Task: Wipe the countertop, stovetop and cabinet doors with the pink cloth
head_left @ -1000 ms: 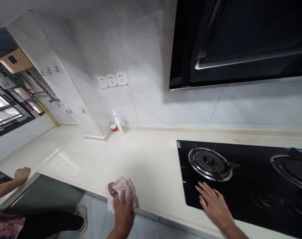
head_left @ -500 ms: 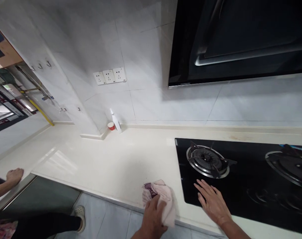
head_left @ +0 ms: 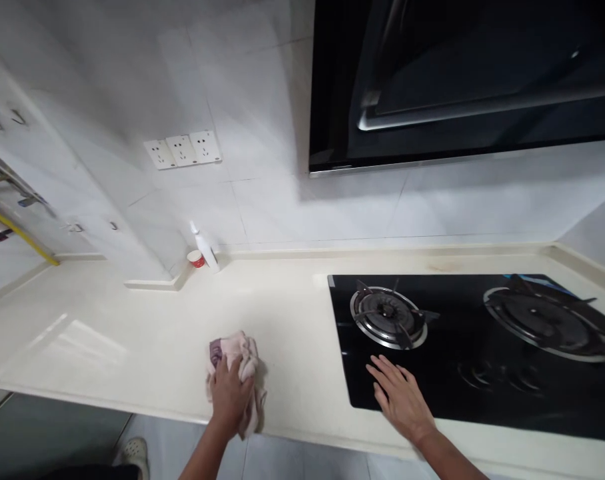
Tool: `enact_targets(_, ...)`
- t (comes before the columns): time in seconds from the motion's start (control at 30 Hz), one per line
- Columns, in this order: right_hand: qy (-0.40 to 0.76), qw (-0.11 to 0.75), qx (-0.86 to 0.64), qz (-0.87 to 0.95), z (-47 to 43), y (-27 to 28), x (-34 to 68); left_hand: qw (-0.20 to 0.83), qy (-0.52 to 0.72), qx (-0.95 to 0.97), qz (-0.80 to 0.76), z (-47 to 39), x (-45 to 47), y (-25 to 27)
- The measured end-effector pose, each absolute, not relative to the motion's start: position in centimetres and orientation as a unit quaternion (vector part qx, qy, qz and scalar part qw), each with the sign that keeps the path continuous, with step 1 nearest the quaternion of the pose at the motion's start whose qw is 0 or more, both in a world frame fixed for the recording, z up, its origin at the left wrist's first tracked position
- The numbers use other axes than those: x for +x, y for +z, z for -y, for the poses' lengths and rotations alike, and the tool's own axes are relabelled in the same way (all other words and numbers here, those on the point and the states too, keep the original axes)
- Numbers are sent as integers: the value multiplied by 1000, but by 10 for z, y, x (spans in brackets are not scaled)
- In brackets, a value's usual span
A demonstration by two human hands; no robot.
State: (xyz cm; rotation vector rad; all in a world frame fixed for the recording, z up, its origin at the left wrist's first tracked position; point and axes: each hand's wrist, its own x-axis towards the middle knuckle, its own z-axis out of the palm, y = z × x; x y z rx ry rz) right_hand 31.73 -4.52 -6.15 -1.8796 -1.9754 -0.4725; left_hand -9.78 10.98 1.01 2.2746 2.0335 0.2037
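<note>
My left hand presses down on a crumpled pale pink cloth with a purple patch, its fingers closed over the fabric. The cloth lies on the white countertop, close to the front edge and left of the stove. My right hand rests with fingers spread on the front left part of the black gas stove, just in front of the left burner. It holds nothing.
A white bottle and a small red-and-white cup stand against the wall. A black range hood overhangs the stove. Another person's shoe shows on the floor at lower left. The right burner sits farther off.
My left hand has carried the cloth leftward along the counter, away from the stove. My right hand stays on the stove. The view has turned right, so the other person's hand is out of sight.
</note>
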Motion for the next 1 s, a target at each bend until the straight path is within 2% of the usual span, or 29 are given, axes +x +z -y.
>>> enact_targets(0.23,-142,193,-681,693,44,-54,314,111,54,798,-590,-162,9,19)
enact_targets(0.47,-159,181,-680,692,45,-53,315,208,96,883,-409,-83,82,2)
enact_targets(0.67,-176,176,-672,697,45,-56,317,259,103,904,-323,-16,34,-14)
enact_targets(0.83,-165,184,-674,697,45,-58,317,166,117,880,-429,-26,-52,-21)
enact_targets(1.0,-151,185,-679,694,45,-55,315,92,125,816,-558,-82,-110,-11)
